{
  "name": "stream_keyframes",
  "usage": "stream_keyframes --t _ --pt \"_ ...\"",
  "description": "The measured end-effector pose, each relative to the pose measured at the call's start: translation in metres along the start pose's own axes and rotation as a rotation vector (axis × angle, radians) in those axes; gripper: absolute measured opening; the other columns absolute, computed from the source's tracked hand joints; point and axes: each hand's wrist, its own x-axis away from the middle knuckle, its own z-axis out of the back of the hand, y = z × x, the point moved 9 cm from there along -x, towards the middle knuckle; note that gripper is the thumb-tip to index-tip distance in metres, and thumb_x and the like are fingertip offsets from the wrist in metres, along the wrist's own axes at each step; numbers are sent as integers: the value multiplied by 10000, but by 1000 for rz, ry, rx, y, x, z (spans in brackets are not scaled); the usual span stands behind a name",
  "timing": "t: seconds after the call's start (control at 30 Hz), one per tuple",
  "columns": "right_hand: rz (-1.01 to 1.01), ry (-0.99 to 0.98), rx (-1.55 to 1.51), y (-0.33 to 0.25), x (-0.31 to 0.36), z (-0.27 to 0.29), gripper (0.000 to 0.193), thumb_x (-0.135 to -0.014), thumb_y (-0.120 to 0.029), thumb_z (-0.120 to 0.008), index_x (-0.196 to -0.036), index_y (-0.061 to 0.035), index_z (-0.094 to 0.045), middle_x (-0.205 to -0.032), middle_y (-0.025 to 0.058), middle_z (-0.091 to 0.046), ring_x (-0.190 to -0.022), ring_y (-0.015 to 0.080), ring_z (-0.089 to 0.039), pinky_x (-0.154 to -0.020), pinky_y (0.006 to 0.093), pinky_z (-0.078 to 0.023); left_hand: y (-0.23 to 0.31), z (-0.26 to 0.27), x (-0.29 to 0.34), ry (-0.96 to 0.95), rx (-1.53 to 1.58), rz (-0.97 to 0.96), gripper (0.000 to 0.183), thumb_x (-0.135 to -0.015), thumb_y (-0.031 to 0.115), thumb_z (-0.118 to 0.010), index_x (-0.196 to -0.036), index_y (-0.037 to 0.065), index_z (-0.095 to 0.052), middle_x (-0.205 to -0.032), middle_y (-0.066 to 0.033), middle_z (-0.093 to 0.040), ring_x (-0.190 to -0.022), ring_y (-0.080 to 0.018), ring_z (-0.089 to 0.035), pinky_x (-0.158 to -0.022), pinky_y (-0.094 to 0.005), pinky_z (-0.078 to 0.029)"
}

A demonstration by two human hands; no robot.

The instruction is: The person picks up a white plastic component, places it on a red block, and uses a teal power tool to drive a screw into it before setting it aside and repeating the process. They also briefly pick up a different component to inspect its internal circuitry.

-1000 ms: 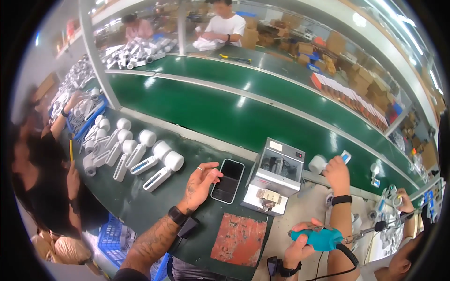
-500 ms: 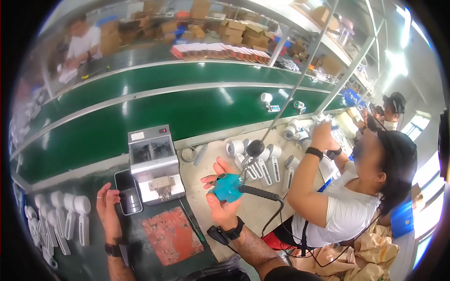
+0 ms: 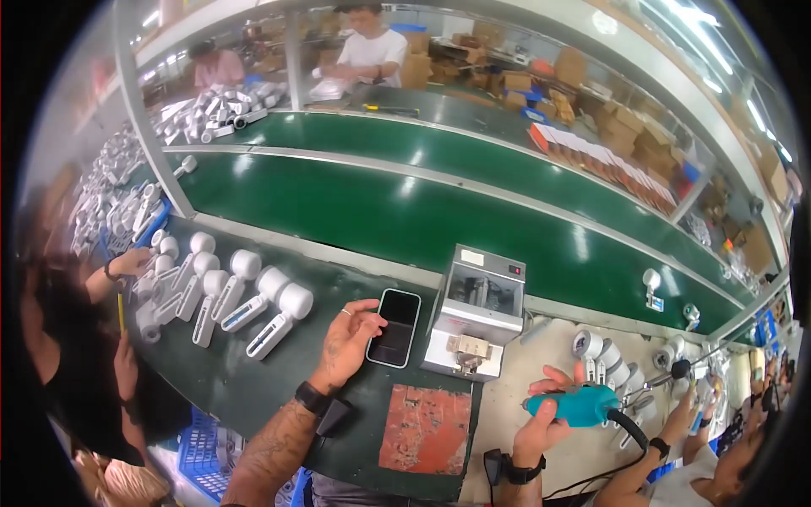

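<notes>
Teal tool point(image 3: 583, 406) looks smooth plast., phone scrn point(image 3: 395, 325) glossy, red mat point(image 3: 425, 429) rough, belt point(image 3: 363, 207) shiny.

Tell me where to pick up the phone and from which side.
Probably pinch the phone across its long edges, from above and the left: it lies flat and narrow, with the grey machine close on its right and the left hand at its left edge.

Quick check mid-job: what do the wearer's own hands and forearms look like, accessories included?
The left hand wears a pale, shiny ring; tattoos mark that hand and forearm. A black wristband circles the left wrist, a black box-like device beside it. The right hand has a similar dark band at its wrist and another small black box.
</notes>
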Motion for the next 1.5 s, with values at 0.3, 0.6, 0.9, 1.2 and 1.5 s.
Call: stream_keyframes --t 0.3,0.6,0.9,1.2,1.5 --pt "-15 11 -41 4 1 14 744 -932 -431 -624 -1423 61 -358 -997 130 -627 -775 154 -586 -696 287 -492 5 -12 2 -11 -32 25 305 -993 141 -568 -1259 -8 -545 -970 -79 -673 -859 -118 -592 -837 -259 -492" --pt "-10 -33 -48 1 1 7 712 -937 -413 -620 -1395 70 -367 -940 119 -628 -776 153 -587 -696 288 -489 8 -12 2 -5 -57 41 305 -999 148 -563 -1265 0 -542 -980 -78 -671 -859 -113 -590 -835 -258 -492" --pt "-14 -46 -60 1 5 2 714 -935 -434 -618 -1384 64 -371 -882 100 -620 -761 149 -574 -671 283 -473 5 -6 2 11 -52 29 311 -995 149 -571 -1267 0 -542 -971 -73 -676 -860 -112 -591 -836 -260 -494" --pt "-51 -35 -62 3 8 2 735 -924 -455 -629 -1382 60 -375 -861 88 -610 -750 145 -569 -654 274 -467 1 -7 2 -16 -28 42 318 -994 142 -559 -1268 -17 -526 -980 -84 -676 -870 -130 -603 -829 -271 -498" --pt "-34 -32 -66 3 5 3 740 -917 -448 -641 -1373 71 -374 -863 95 -616 -741 150 -572 -665 282 -470 6 -10 0 -17 -75 43 326 -991 146 -562 -1266 -25 -525 -975 -90 -677 -876 -133 -607 -832 -270 -500"
